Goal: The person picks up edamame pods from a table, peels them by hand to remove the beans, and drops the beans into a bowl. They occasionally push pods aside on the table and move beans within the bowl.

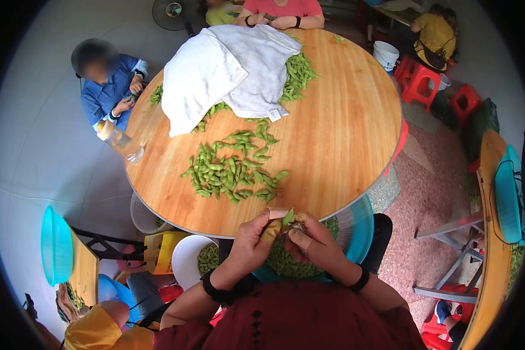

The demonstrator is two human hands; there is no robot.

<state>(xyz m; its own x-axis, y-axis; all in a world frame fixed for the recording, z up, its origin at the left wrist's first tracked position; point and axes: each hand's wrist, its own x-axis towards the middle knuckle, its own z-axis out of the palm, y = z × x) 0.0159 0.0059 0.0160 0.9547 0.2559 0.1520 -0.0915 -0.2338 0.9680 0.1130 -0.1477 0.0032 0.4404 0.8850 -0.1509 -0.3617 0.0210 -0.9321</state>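
**Both hands closed on one green pod at the table's near edge**

At the far left a teal tub (55, 245) stands on edge on a wooden stand. Above it, a seated person in blue (108, 87) works at the left rim of the round table (344, 134), and a bottle (119, 140) rests on the wood just beside them. Below the table's edge sits a white bowl (186, 259) with green beans in it.

A white towel (233, 70) covers part of a heap at the far side. A loose pile of pods (233, 169) lies nearer, in front of the hands.

The left hand (251, 239), thumb wrapped in a tan cover, pinches the pod (287, 217) from the left. The right hand (312, 242) grips the same pod from the right, fingers curled shut on it. The pod stands just past the table's near edge, above a teal basin (361, 224) of green pods in the lap.

Further right and up stand a white bucket (385, 55) and red stools (420, 81).
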